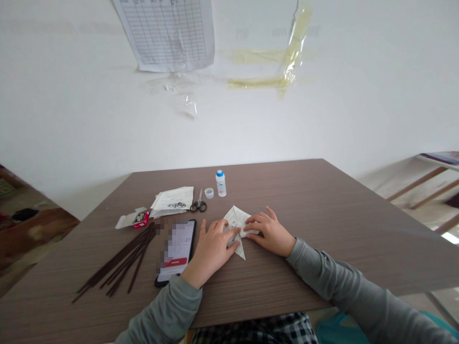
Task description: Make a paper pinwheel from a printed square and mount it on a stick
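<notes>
Head view, left hand (211, 246): with fingers (218, 228) half spread and bent, index and thumb a gap apart, both touching the folded paper (235, 217); cannot tell whether gripping or only pressing.
Right hand (269, 232): at the paper's right side, with thumb just under the bent fingers and one outer finger raised; cannot tell whether pinching or resting.
Folded paper: between both hands on the bench (322, 205), printed, with one corner toward the wall (89, 110) and another toward the lap.
Phone (181, 246): flat, just left of the left hand, partly pixelated.
Dark sticks (120, 257): fanned loosely, left of the phone.
Red box (144, 219): flap out, beyond the sticks, with small shiny pieces inside.
Printed sheets (172, 197): in a pile, right of the red box.
Scissors (200, 196): flat beside the sheets, black handles nearest.
Translucent round piece (209, 193): between scissors and bottle (221, 185).
Bottle: upright, white, blue on top.
Wall: behind the bench, bearing a ruled sheet (172, 36) and yellowish tape (256, 83).
</notes>
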`<state>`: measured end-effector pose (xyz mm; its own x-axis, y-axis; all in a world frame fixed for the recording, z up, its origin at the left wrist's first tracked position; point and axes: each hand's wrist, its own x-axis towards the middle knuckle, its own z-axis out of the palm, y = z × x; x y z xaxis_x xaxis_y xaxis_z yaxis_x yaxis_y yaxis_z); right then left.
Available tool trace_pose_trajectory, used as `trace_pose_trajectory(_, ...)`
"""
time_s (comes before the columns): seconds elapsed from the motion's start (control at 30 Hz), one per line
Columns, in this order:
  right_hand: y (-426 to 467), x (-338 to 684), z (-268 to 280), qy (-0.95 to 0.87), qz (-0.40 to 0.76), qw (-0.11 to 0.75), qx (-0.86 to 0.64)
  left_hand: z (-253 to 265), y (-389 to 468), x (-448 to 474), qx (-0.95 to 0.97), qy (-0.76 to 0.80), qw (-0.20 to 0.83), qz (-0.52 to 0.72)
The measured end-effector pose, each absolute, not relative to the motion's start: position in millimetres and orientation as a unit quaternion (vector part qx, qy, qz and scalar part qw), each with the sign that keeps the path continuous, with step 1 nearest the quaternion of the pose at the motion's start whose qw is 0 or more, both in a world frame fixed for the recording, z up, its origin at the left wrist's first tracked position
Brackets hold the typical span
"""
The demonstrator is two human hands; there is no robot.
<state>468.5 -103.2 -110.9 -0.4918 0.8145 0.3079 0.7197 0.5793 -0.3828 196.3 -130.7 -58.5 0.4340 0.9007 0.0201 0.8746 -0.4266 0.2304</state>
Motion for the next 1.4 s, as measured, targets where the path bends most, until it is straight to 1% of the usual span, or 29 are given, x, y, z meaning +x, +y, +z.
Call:
trace_pose_trajectory(0.3, -105.0, 465.6, -103.5, -0.846, 0.146, 0.215, -0.465, -53.4, -130.7, 200.4, 0.82, 0.558, 0.102, 0.071)
trace_pose_trajectory(0.67, -103.8, 467.1, -108.4, -0.849, 0.13, 0.23, -0.458, -53.8, -131.4, 199.1, 0.828, 0.547, 0.09, 0.085)
trace_pose_trajectory(1.0, -104.1, 466.8, -105.7, -0.85, 0.124, 0.216, -0.464, -51.4, -131.9, 199.3, 0.838, 0.539, 0.074, 0.047)
trace_pose_trajectory(1.23, -103.4, 468.3, -108.5, -0.855, 0.11, 0.23, -0.451, -58.0, -129.9, 196.5, 0.839, 0.532, 0.08, 0.078)
trace_pose_trajectory(1.4, -104.4, 468.1, -107.1, -0.855, 0.11, 0.235, -0.448, -59.1, -129.9, 196.0, 0.838, 0.535, 0.084, 0.07)
